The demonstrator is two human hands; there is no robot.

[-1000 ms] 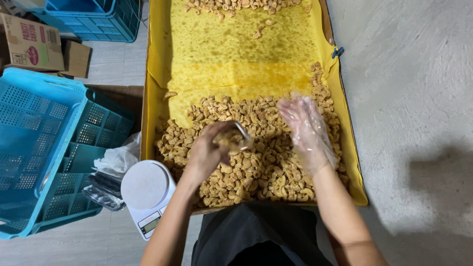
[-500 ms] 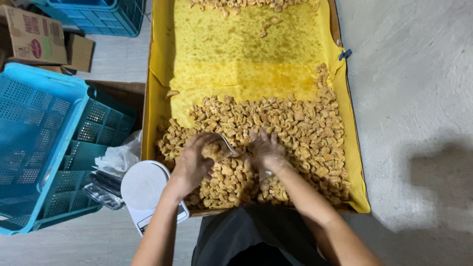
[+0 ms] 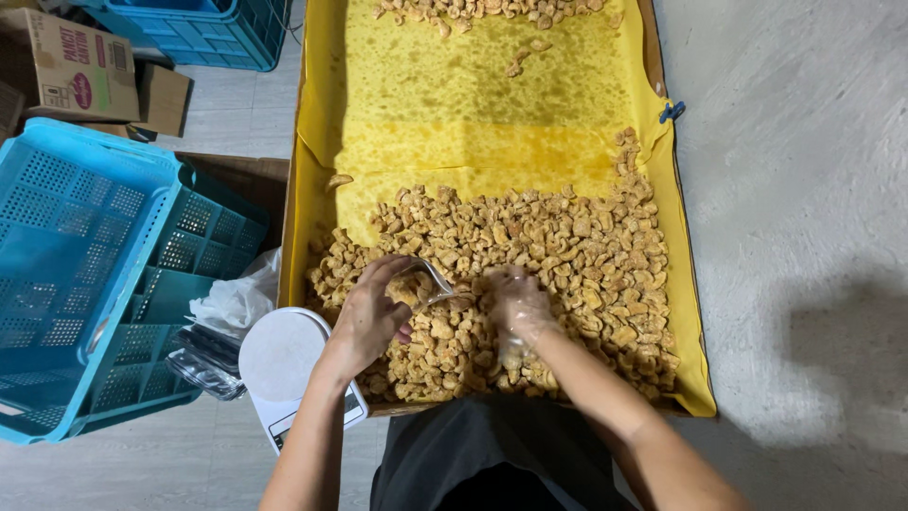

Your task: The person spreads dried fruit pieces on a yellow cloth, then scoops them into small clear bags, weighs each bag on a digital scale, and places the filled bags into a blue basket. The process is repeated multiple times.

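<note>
From the head view, a clear plastic container is seen grasped at its rim in the left hand, tilted low against the heap of golden fried pieces on the yellow-lined tray. The gloved right hand is cupped loosely in the pieces just beside the mouth, clasping nothing firmly. The pieces would best be swept gently into the opening so that none are crushed. A white scale lies near the left wrist.
</note>
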